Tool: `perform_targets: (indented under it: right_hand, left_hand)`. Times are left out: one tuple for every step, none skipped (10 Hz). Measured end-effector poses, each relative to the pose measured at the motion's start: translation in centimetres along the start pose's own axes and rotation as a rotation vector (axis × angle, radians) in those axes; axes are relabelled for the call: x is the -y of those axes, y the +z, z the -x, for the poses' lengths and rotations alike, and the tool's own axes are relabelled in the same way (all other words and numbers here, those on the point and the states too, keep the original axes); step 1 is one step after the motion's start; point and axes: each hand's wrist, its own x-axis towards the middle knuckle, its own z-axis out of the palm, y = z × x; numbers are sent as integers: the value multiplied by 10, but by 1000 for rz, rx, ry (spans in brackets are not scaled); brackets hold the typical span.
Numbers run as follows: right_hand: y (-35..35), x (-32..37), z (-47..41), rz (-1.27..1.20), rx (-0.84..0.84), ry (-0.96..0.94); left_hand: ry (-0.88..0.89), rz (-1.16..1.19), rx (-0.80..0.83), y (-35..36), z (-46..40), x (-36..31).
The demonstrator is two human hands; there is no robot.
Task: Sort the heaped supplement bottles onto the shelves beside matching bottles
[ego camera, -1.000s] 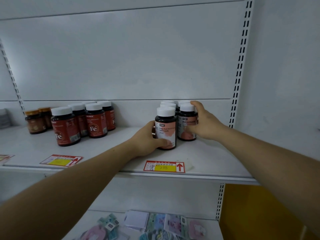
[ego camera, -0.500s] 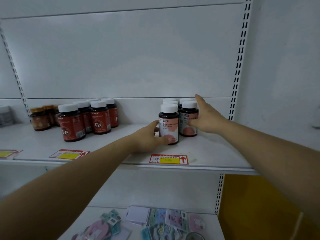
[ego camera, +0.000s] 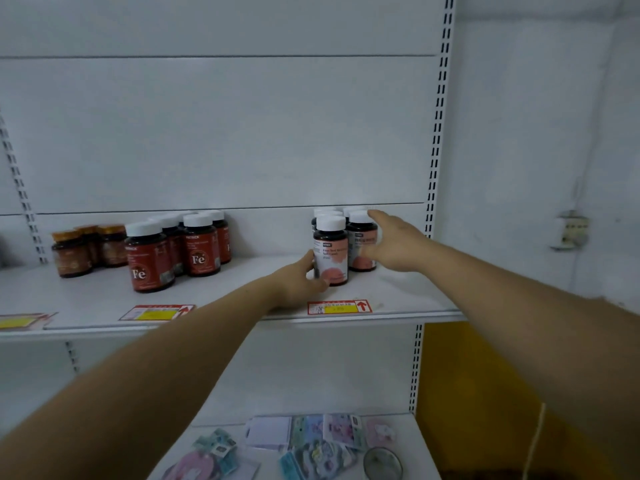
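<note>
Gripping the front pink-label bottle (ego camera: 330, 252) on the shelf (ego camera: 408, 299), left hand (ego camera: 299, 284) is curling round it while right hand (ego camera: 394, 242) is touching the neighbouring bottle (ego camera: 360, 244) with straight fingers.

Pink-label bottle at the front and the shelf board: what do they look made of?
Pink-label bottle: dark, glossy translucent body, likely plastic though glass can't be excluded; smooth white cap, probably plastic; matte paper-like label. Shelf board: white painted sheet metal by its thin folded front edge and the slotted uprights; dull satin finish.
</note>
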Motion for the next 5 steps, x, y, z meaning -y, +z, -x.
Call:
perform_targets:
  right_hand:
    - [1,-2,2,-7,11,4]
    - [1,-7,0,-13,4,-10]
    - [3,-10,-5,-10,25,-20]
    - [7,-10,-8,5,40,-31]
    - [8,-7,-9,20,29,-31]
  left_hand:
    - [-15,4,2,2,0,-3]
    - [-27,12,-14,3,-4,-2]
    - [-66,13,4,2,-4,-3]
    - [-116,6,10,2,-4,0]
    - [-163,-20,-52,-1,1,6]
